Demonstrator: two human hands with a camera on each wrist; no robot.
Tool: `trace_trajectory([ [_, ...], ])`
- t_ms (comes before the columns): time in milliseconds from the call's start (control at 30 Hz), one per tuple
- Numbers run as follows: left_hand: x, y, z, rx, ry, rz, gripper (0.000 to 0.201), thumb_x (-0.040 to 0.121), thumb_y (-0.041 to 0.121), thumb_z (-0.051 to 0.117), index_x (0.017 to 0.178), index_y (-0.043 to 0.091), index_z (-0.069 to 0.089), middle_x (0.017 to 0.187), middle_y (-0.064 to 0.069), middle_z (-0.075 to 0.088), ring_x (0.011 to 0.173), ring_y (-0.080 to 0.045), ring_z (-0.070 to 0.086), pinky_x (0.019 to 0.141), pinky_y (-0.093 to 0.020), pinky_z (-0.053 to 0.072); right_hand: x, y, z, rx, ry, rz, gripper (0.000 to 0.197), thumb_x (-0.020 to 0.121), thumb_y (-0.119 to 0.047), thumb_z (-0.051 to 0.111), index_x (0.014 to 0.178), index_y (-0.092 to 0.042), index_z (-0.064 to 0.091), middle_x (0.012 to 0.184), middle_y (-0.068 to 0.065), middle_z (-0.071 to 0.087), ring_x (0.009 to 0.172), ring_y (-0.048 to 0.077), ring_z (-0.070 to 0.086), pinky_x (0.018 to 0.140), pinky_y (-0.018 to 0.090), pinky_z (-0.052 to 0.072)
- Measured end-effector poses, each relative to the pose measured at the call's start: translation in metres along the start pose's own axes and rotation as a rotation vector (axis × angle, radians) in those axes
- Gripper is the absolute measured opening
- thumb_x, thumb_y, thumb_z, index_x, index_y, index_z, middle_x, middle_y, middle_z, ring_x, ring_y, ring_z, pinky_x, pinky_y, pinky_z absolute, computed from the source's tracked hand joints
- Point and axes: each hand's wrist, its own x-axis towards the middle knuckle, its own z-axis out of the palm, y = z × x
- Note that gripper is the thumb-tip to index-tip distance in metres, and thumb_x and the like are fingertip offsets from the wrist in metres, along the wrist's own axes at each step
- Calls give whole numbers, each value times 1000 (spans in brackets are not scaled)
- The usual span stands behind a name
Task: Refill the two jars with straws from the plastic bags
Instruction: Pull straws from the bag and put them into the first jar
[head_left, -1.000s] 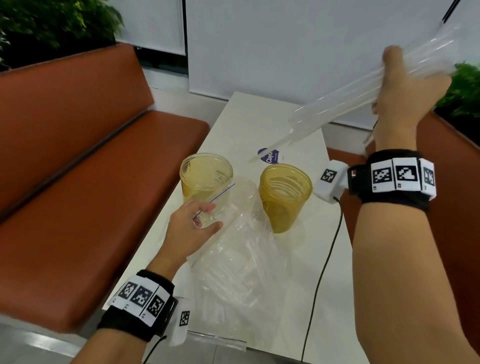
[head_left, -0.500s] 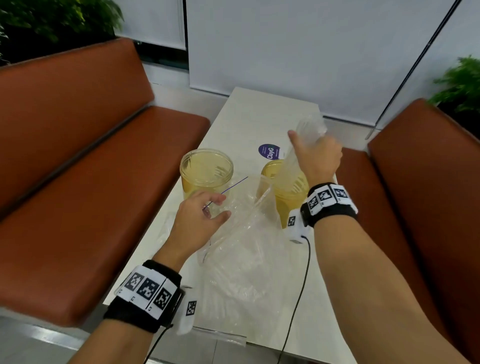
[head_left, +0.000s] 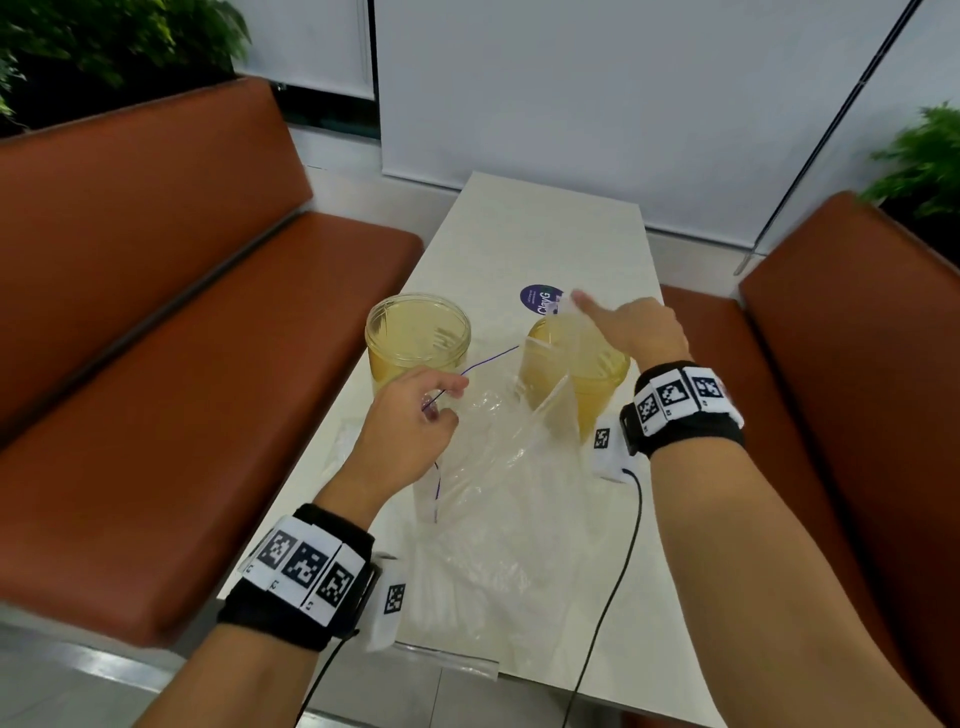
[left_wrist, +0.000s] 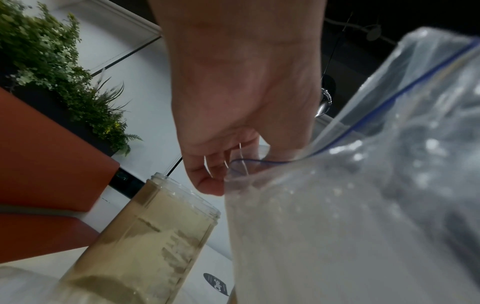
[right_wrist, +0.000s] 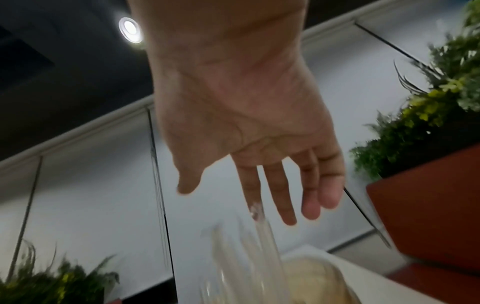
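Two yellowish clear jars stand on the white table (head_left: 545, 234). The left jar (head_left: 418, 338) (left_wrist: 155, 236) looks to hold no straws. A bundle of clear straws (head_left: 553, 338) (right_wrist: 259, 246) stands tilted in the right jar (head_left: 597, 374) (right_wrist: 311, 277). My right hand (head_left: 628, 325) (right_wrist: 259, 195) hovers just above it, fingers straight and spread, gripping nothing. My left hand (head_left: 441, 402) (left_wrist: 228, 164) pinches the blue-lined zip edge of a crumpled clear plastic bag (head_left: 519, 493) (left_wrist: 363, 205) lying in front of the jars.
Brown padded benches (head_left: 182, 338) flank the narrow table on both sides. A purple round sticker (head_left: 540, 299) lies behind the right jar. A black cable (head_left: 623, 561) runs from my right wrist over the table's near edge. Plants (head_left: 924, 156) sit behind the benches.
My right hand came down from high on the right with the straw bundle, set it into the right jar and let go, fingers now spread. My left hand kept its pinch on the bag.
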Motion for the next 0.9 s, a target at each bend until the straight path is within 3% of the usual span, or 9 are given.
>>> trace_trajectory([
  [67, 1, 4, 0, 15, -10, 4, 43, 82, -15, 51, 108, 11, 74, 108, 6, 69, 100, -6, 60, 76, -1, 42, -1, -7, -16, -13, 86, -93, 81, 91, -78, 39, 111, -7, 71, 117, 13, 71, 111, 33, 64, 85, 37, 44],
  [167, 1, 8, 2, 36, -1, 12, 47, 83, -17, 45, 110, 9, 73, 109, 4, 69, 102, -5, 59, 79, 2, 38, -21, -31, -42, 234, 277, -395, 36, 95, -48, 63, 97, -15, 74, 87, -2, 72, 80, 9, 67, 77, 23, 46],
  [267, 1, 13, 7, 25, 9, 22, 48, 84, -18, 44, 113, 8, 73, 110, 2, 69, 100, -5, 59, 78, 3, 37, -60, -60, -52, 327, -18, -628, 24, 90, -31, 75, 78, -10, 71, 69, 2, 70, 48, 4, 61, 52, 22, 50],
  [367, 3, 18, 10, 11, 6, 19, 47, 86, -16, 44, 113, 11, 72, 108, 5, 68, 92, -3, 59, 75, 0, 39, -86, -73, -37, -134, -444, -561, 35, 81, -46, 81, 89, -14, 73, 78, 8, 76, 59, 18, 74, 59, 34, 63],
  [500, 4, 20, 13, 40, 2, 12, 48, 87, -14, 44, 118, 10, 70, 115, 2, 69, 108, -8, 59, 91, -13, 42, -110, -63, 0, -736, -446, -555, 72, 73, -74, 71, 118, -18, 66, 110, 1, 70, 98, 22, 70, 86, 37, 56],
  [567, 4, 19, 12, 47, 13, -4, 50, 86, -15, 44, 120, 11, 70, 116, 0, 70, 112, -9, 58, 92, -10, 40, -118, -53, 14, -721, -471, -573, 69, 81, -69, 68, 129, -20, 58, 120, 2, 64, 107, 23, 62, 85, 35, 50],
  [633, 3, 17, 10, 40, 25, -16, 51, 86, -15, 45, 121, 12, 70, 116, 1, 70, 101, -4, 60, 85, -1, 39, -122, -44, 24, -621, -502, -597, 56, 88, -60, 65, 129, -23, 56, 113, 2, 58, 96, 23, 56, 79, 35, 46],
  [767, -5, 19, 7, -62, 16, -93, 46, 91, -9, 47, 123, 14, 68, 117, 5, 69, 62, 0, 50, 78, -20, 44, -120, -30, 35, -502, -466, -650, 39, 96, -49, 62, 125, -24, 60, 107, 4, 58, 86, 21, 56, 73, 33, 44],
  [900, -11, 20, 7, -97, -10, -101, 34, 93, 8, 60, 124, 20, 66, 120, 7, 66, 94, -6, 59, 80, -8, 43, -111, -26, 28, -382, -386, -662, 27, 96, -37, 67, 116, -19, 69, 114, 7, 65, 96, 24, 64, 85, 36, 53],
])
